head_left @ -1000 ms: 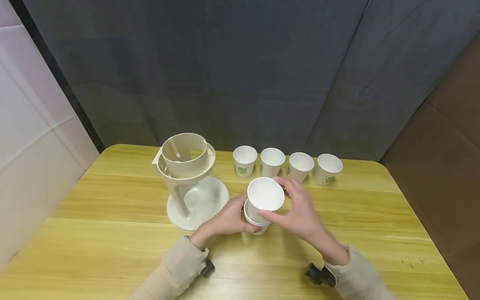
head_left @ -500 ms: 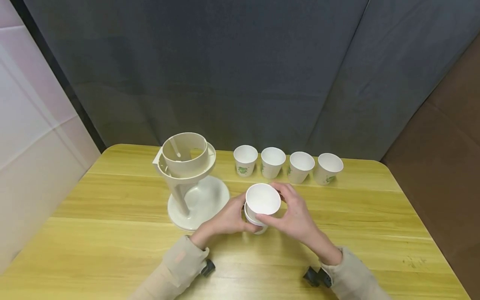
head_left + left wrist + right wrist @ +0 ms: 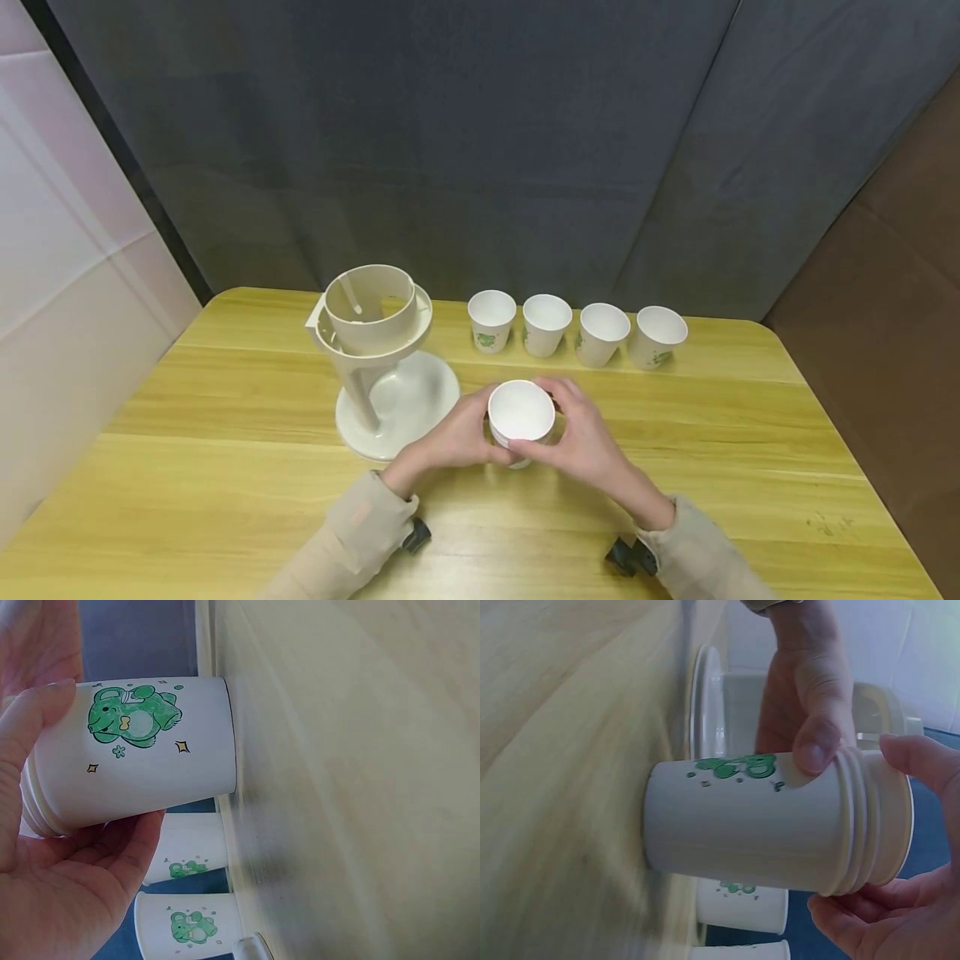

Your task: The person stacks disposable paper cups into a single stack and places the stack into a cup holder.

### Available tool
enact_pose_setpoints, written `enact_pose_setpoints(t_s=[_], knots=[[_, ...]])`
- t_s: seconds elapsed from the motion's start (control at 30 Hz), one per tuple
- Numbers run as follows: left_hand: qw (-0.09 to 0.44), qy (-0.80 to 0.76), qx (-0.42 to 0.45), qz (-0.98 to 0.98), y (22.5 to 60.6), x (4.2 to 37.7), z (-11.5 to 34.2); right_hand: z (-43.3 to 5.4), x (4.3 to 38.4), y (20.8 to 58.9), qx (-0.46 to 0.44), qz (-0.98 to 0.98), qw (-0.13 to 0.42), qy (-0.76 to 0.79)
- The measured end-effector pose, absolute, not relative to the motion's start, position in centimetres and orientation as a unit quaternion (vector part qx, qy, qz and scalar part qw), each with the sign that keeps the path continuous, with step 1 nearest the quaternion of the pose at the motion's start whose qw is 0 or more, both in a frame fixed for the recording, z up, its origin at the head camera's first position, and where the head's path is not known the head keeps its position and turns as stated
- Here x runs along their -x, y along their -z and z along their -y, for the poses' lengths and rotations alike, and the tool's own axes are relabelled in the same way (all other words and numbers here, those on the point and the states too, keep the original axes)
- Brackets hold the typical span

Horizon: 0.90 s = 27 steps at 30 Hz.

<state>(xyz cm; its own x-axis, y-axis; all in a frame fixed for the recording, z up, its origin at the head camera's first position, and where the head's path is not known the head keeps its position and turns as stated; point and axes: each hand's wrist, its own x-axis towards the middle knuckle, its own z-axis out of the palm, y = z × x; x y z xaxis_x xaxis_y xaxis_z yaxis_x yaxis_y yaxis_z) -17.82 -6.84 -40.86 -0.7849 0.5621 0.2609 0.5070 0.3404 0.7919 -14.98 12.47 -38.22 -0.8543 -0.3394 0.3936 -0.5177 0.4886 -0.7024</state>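
White paper cups, nested upright in a stack (image 3: 517, 412), stand on the table between my hands. A green bear print shows on the outermost cup (image 3: 150, 769) in the left wrist view. Curled round its side, my left hand (image 3: 457, 432) holds that cup. My right hand (image 3: 588, 442) grips the top cup (image 3: 891, 817) near its rim, thumb on the near side and fingers on the far side. Several rims lie close together below that top cup in the right wrist view. The base of the stack meets the tabletop.
Behind the stack, several similar paper cups (image 3: 492, 323) stand upright in a row near the table's back edge. A cream plastic stand (image 3: 411, 408) with a round base and an open ring holder (image 3: 371, 333) is left of my left hand. A dark curtain (image 3: 450, 150) hangs behind.
My right hand has lowered the top cup into the stack, moving down and slightly left. My left hand has stayed around the lower cup.
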Motion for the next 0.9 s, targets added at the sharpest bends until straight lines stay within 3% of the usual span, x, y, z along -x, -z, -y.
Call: enact_pose_setpoints(t_s=[0.9], knots=[[0.03,-0.468,-0.318,-0.824,40.8,17.8,6.7,-13.4,15.4,39.3,-0.262,0.85,0.079,-0.451]])
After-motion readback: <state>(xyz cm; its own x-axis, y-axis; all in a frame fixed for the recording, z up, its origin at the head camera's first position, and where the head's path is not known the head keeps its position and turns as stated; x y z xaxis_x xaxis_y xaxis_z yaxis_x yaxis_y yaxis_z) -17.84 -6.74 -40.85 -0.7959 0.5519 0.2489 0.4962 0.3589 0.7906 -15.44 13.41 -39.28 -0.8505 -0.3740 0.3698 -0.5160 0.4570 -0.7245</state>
